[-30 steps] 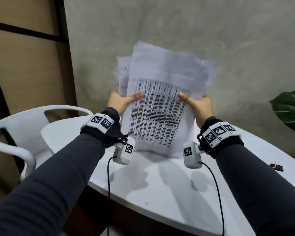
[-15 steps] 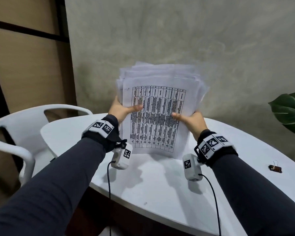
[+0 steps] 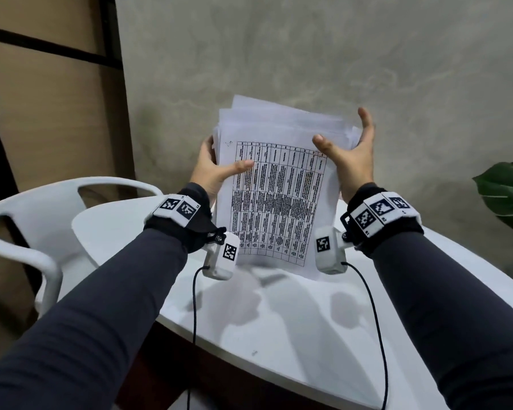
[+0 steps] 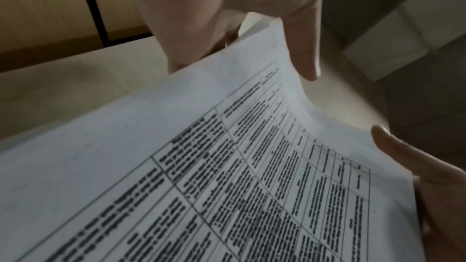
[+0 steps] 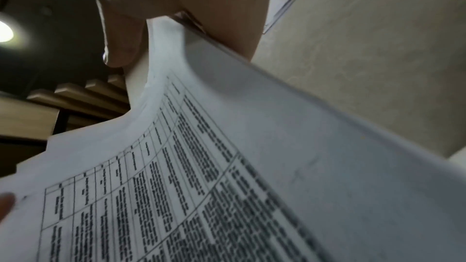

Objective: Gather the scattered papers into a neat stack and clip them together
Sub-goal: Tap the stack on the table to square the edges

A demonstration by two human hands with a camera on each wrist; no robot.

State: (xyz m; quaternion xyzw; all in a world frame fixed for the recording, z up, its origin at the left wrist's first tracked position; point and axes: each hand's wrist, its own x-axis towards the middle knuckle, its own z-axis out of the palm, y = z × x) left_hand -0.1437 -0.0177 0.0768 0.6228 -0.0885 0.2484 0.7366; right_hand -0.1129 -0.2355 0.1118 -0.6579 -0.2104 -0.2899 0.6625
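Observation:
A stack of white papers (image 3: 279, 187), the front sheet printed with a table, stands upright with its lower edge just over the white table (image 3: 279, 335). The top edges are uneven. My left hand (image 3: 219, 167) grips the left edge, thumb on the front sheet and fingers behind. My right hand (image 3: 353, 155) is at the right edge, fingers straight and pointing up, thumb spread off the front sheet. The left wrist view shows the papers (image 4: 227, 166) under my left thumb (image 4: 302, 47). In the right wrist view the papers (image 5: 227, 166) curve past my right thumb (image 5: 121, 43).
A white plastic chair (image 3: 27, 211) stands at the table's left end. A green plant leaf (image 3: 510, 193) reaches in from the right. A grey wall (image 3: 308, 54) rises close behind the table. Cables hang from both wrist cameras over the near table edge.
The fanned sheets have drawn closer together. My right hand has let go its thumb hold and slid up the right edge with its fingers straightened. The left hand keeps its grip.

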